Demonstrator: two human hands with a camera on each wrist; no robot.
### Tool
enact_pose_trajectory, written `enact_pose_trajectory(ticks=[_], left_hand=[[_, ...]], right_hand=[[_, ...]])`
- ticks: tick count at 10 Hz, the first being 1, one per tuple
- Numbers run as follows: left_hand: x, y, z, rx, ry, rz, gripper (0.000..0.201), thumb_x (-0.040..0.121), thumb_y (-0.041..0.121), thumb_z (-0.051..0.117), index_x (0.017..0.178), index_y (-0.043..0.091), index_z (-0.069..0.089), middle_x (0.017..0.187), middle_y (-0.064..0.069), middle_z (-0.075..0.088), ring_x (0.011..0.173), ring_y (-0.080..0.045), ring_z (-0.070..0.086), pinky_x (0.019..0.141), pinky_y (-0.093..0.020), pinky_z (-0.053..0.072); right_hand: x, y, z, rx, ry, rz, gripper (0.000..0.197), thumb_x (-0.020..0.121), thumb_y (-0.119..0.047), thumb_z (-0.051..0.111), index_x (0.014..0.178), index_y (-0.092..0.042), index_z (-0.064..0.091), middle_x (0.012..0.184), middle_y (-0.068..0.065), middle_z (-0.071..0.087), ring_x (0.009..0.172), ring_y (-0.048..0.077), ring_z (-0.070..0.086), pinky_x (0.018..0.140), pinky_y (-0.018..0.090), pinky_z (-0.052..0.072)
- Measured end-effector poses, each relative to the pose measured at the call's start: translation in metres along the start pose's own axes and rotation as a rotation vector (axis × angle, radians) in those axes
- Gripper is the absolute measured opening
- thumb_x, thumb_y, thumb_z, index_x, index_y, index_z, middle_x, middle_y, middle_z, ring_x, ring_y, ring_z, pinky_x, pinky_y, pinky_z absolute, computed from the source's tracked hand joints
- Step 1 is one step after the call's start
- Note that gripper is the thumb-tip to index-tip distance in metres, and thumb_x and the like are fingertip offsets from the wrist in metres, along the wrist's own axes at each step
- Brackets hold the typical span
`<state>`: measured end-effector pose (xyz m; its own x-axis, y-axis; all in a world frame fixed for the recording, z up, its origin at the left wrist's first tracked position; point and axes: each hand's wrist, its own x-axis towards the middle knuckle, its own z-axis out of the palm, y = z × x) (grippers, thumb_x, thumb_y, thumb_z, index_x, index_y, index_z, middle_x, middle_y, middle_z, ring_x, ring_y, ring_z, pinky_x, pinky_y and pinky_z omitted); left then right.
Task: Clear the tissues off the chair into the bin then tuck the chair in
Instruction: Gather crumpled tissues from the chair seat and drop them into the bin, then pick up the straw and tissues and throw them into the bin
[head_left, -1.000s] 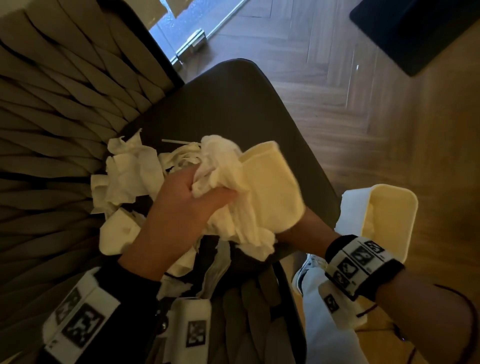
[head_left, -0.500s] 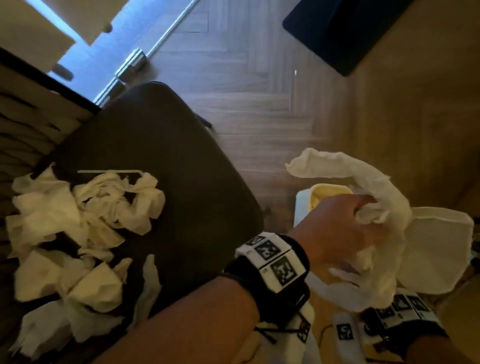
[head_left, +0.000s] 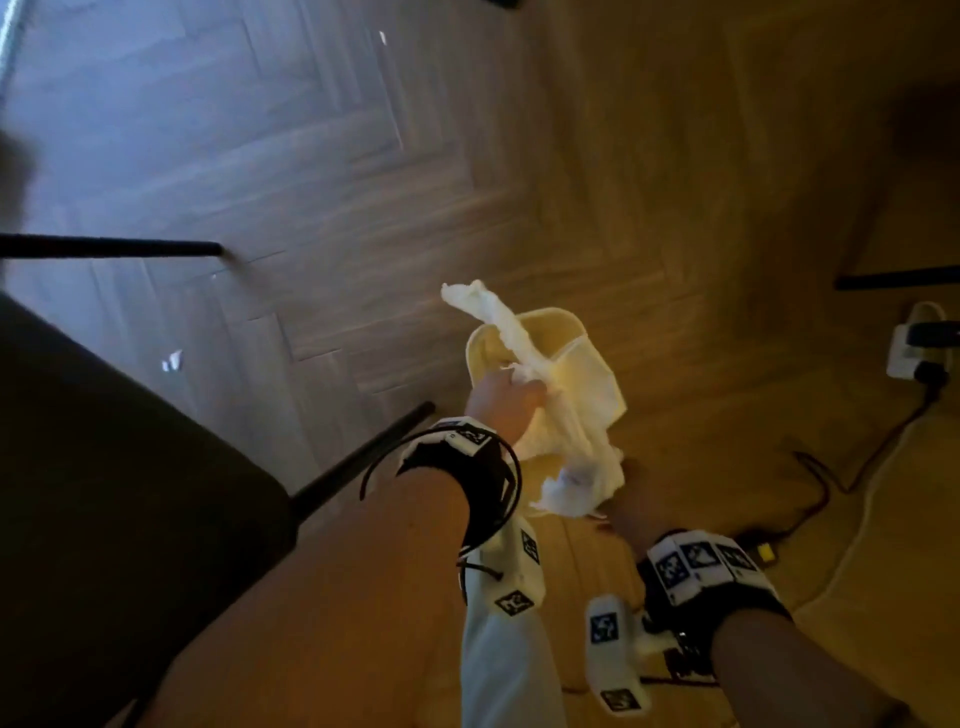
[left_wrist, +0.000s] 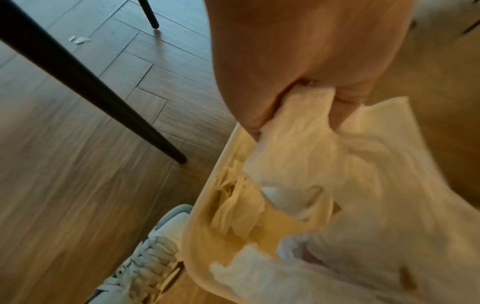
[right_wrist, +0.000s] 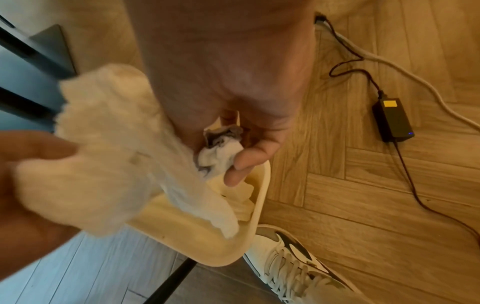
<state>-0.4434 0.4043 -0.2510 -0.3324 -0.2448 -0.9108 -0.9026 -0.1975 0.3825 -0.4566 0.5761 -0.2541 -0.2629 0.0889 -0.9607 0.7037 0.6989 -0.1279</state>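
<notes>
Herringbone floor, left hand (head_left: 501, 397) fingers clamped on tissues (head_left: 563, 436), now over bin (head_left: 558, 325), right hand (right_wrist: 233, 115) pinching them

Bin (head_left: 561, 332) on floor (head_left: 311, 156), right of chair (head_left: 104, 493); tissues (head_left: 519, 358) above bin opening; power adapter (right_wrist: 392, 120) right of bin.

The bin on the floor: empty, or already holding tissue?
Holding tissue. The left wrist view shows crumpled pieces inside the bin, below the left hand's bunch.

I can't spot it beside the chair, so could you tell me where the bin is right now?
In the head view the bin stands on the wood floor right of the chair leg, directly beneath the tissues both hands hold.
</notes>
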Motion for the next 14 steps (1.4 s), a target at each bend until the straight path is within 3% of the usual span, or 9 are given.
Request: enact_pose_trajectory(ticks=[3,4,5,6,8,9,10,12,14], left_hand=[[0.063,-0.022,0.029,0.588,0.002,0.013,0.015,0.09,0.014,0.048,0.079,0.011,0.056,0.075,-0.003,0.058,0.072,-0.022,0.058,0.054,-0.026,0.04],[0.072,-0.022,0.036,0.769,-0.136,0.033,0.018,0.095,0.014,0.044,0.081,0.011,0.057,0.102,-0.012,0.065,0.083,-0.023,0.059,0.063,-0.029,0.044],[0.07,-0.022,0.037,0.824,-0.13,0.05,0.027,0.092,0.016,0.051,0.115,0.004,0.054,0.125,-0.016,0.057,0.108,-0.032,0.058,0.084,-0.036,0.048],[0.061,-0.019,0.03,0.76,-0.147,0.113,0.047,0.09,0.017,0.053,0.134,0.006,0.041,0.133,-0.016,0.05,0.117,-0.033,0.054,0.093,-0.038,0.047],[0.031,-0.024,-0.001,0.481,0.031,0.113,0.019,0.087,0.016,0.048,0.097,0.01,0.063,0.094,-0.007,0.065,0.082,-0.022,0.061,0.067,-0.031,0.049],[0.019,-0.031,-0.012,0.362,0.167,0.127,0.016,0.086,0.017,0.049,0.084,0.011,0.063,0.078,-0.003,0.064,0.068,-0.017,0.059,0.056,-0.026,0.043],[0.005,-0.045,-0.032,0.218,0.261,0.123,0.015,0.086,0.014,0.051,0.078,0.012,0.064,0.066,0.004,0.06,0.058,-0.008,0.054,0.049,-0.019,0.038],[-0.015,-0.057,-0.057,0.066,0.254,0.137,0.014,0.088,0.015,0.053,0.081,0.015,0.065,0.071,0.0,0.066,0.061,-0.01,0.058,0.052,-0.017,0.044],[-0.043,-0.054,-0.081,0.021,0.197,0.171,0.013,0.091,0.017,0.051,0.086,0.017,0.064,0.081,-0.005,0.069,0.076,-0.021,0.068,0.068,-0.03,0.056]], right_hand=[[0.045,0.0,0.024,0.228,0.004,0.169,0.008,0.088,-0.008,0.051,0.081,-0.004,0.054,0.071,0.008,0.061,0.058,0.022,0.064,0.051,0.031,0.051],[0.042,-0.002,0.029,0.291,-0.055,0.202,0.01,0.088,-0.016,0.052,0.085,-0.009,0.057,0.084,0.01,0.063,0.074,0.03,0.068,0.063,0.04,0.056],[0.039,-0.005,0.032,0.285,-0.065,0.232,0.014,0.093,-0.018,0.046,0.099,-0.009,0.055,0.088,0.01,0.059,0.077,0.032,0.065,0.065,0.043,0.056],[0.032,-0.011,0.034,0.129,-0.09,0.192,0.029,0.095,-0.015,0.039,0.118,0.0,0.05,0.095,0.016,0.058,0.08,0.031,0.062,0.072,0.043,0.057],[0.028,-0.053,0.049,-0.089,0.163,-0.245,0.024,0.079,-0.031,0.051,0.102,-0.026,0.054,0.088,0.012,0.068,0.072,0.028,0.065,0.068,0.047,0.057],[0.032,-0.081,0.061,-0.139,0.079,-0.333,0.047,0.085,-0.029,0.054,0.131,-0.025,0.043,0.091,0.011,0.069,0.071,0.022,0.065,0.059,0.037,0.055],[0.043,-0.118,0.083,-0.023,-0.025,-0.307,0.048,0.092,-0.024,0.051,0.137,-0.02,0.038,0.083,0.01,0.069,0.06,0.018,0.062,0.046,0.025,0.048],[0.074,-0.086,0.091,-0.252,0.083,-0.198,0.025,0.086,-0.026,0.05,0.079,-0.006,0.063,0.088,0.02,0.073,0.072,0.034,0.069,0.072,0.044,0.059],[0.054,-0.03,0.065,-0.579,0.036,-0.048,0.011,0.084,-0.011,0.056,0.093,-0.004,0.054,0.098,0.018,0.066,0.088,0.034,0.066,0.078,0.041,0.056]])
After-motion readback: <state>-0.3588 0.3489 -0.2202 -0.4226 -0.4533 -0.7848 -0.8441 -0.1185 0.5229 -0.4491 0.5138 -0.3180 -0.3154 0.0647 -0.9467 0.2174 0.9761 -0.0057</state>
